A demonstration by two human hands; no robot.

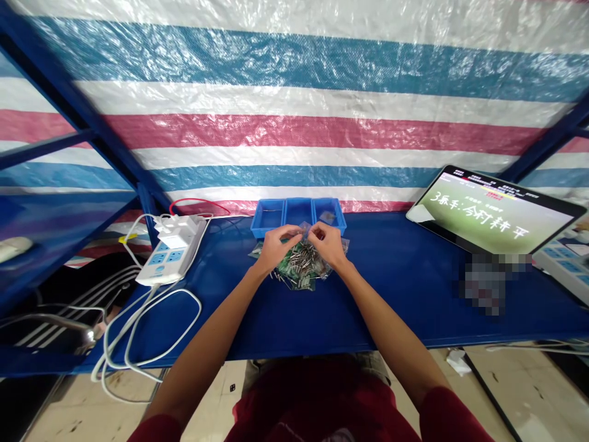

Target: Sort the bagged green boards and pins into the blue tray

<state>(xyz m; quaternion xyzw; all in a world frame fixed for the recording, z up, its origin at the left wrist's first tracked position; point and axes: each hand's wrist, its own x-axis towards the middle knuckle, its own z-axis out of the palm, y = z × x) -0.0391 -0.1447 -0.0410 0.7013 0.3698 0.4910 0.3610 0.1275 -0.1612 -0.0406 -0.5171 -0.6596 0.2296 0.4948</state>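
A pile of small metal parts and clear and green plastic bags (301, 267) lies on the blue table in front of me. Above its far side, my left hand (280, 244) and my right hand (329, 243) are close together, fingers bent in a pinch. Between their fingertips is a small clear plastic bag (304, 229), touched by both. Just behind the hands stands a blue tray (258, 233) with three compartments; a small clear bag (327, 217) lies in its right one, and the left one holds something thin.
White power strip (161, 265) with plugs and looped white cables (199, 307) is on the left. At the right stand a tablet screen (488, 215), a blurred item (485, 285) and another power strip (564, 264). A striped sheet (294, 132) hangs behind the table (386, 294).
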